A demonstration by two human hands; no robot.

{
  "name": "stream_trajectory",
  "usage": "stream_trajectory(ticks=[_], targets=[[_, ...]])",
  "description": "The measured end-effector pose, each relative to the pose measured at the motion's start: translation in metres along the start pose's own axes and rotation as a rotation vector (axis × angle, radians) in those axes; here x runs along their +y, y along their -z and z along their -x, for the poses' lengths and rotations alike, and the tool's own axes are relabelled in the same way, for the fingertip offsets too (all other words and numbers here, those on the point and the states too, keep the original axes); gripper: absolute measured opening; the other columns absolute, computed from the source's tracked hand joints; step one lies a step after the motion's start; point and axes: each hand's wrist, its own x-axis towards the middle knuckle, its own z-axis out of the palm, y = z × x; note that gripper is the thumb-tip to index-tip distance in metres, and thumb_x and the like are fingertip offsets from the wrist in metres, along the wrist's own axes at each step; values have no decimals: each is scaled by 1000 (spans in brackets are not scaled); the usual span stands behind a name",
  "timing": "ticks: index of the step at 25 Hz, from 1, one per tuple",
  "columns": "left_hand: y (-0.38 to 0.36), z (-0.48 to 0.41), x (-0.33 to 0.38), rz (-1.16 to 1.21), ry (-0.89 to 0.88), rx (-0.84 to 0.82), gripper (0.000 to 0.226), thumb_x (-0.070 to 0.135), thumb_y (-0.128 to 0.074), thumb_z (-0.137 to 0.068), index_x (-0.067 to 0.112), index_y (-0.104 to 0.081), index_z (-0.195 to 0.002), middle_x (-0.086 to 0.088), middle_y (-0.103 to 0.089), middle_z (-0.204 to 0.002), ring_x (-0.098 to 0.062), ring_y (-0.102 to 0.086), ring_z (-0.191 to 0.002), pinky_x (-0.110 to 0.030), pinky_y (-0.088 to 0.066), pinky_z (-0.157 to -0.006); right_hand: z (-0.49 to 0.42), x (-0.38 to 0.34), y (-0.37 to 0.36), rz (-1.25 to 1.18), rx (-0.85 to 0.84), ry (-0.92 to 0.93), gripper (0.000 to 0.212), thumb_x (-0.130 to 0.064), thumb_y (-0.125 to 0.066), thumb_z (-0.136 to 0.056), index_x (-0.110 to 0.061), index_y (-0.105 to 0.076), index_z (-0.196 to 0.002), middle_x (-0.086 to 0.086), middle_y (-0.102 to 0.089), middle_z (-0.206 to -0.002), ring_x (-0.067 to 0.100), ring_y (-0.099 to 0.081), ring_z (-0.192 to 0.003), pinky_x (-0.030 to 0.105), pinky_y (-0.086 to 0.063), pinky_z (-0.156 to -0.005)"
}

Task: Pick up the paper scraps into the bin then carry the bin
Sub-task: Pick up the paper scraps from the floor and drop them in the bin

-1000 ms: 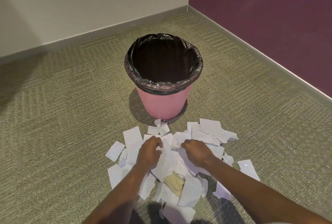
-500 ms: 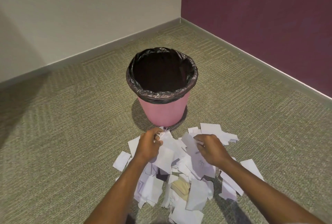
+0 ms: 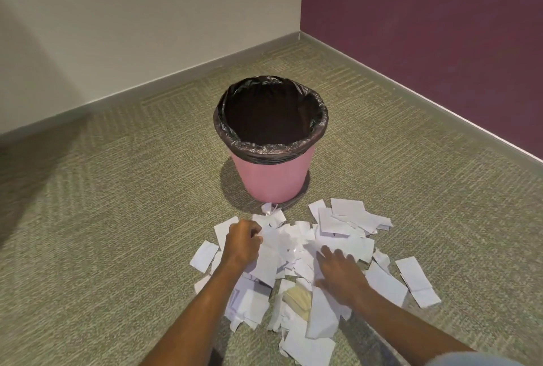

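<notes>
While the carpet floor [image 3: 102, 218] stays this coarse, flat paper is likely to cling to the weave. Fingers may skid over a sheet rather than get under it.

Bin [image 3: 273, 177]: pink and upright, with its mouth open, standing just beyond the pile. The inside is dark, so I cannot tell if any paper is in it yet.
- It looks light, and a loaded hand clipping the rim could tip it.
- The black liner [image 3: 264, 151] is only folded over the rim, so it may slip inward under a load or during the carry.

Paper scraps [image 3: 346, 218]: white, heaped on the floor between the person and the bin. They fan out to the right, with a few lying well apart.
- A loose handful will probably shed pieces on the way to the bin.
- The far strays are easy to miss.

Left hand [image 3: 242, 243]: fingers curled tight into the pile's upper left edge, grasping some scraps. How many is hidden.
- A thin pinch means many trips.

Right hand [image 3: 338, 273]: fingers straight, lying flat on the middle right of the pile and holding nothing.
- If it presses while the left hand lifts, sheets could tear or fan out.

Tan piece [image 3: 298, 301]: half buried near the person, and it could slide out of a scoop.
</notes>
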Motion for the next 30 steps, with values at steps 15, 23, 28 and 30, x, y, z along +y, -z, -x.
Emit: stream_trajectory(ticks=[15, 23, 28, 30], targets=[[102, 20, 86, 248, -125, 51, 8, 3, -73, -82, 4, -78, -89, -4, -76, -86, -19, -70, -80, -32, -58, -75, 28, 22, 154, -509, 152, -41, 18, -17, -57, -96, -6, -70, -100, 8, -71, -112, 27, -68, -103, 40, -55, -88], [236, -41, 157, 858, -99, 454, 19, -2, -77, -76, 16, -72, -75, 4, -73, -73, -14, -72, -71, -22, -59, -62, 25, 55, 330, -1197, 480, 36, 3, -20, -73, -86, -19, -76, -86, -5, -76, -89, 11, -72, -78, 30, -56, -66], [194, -107, 165, 768, 52, 409, 17, -5, -73, -80, -1, -72, -96, -18, -72, -102, -28, -69, -91, -38, -58, -86, -51, 38, 341, -1379, 480, -102, 6, -9, -68, -91, -4, -67, -94, 15, -69, -107, 26, -70, -90, 27, -56, -60], [179, -117, 162, 678, 85, 439, 9, 0, -71, -82, 3, -74, -90, -12, -72, -97, -22, -66, -85, -30, -56, -76, -67, 38, 335, -1369, 423, -113, 6, -11, -68, -91, -8, -70, -95, 12, -70, -104, 22, -68, -87, 32, -59, -64]])
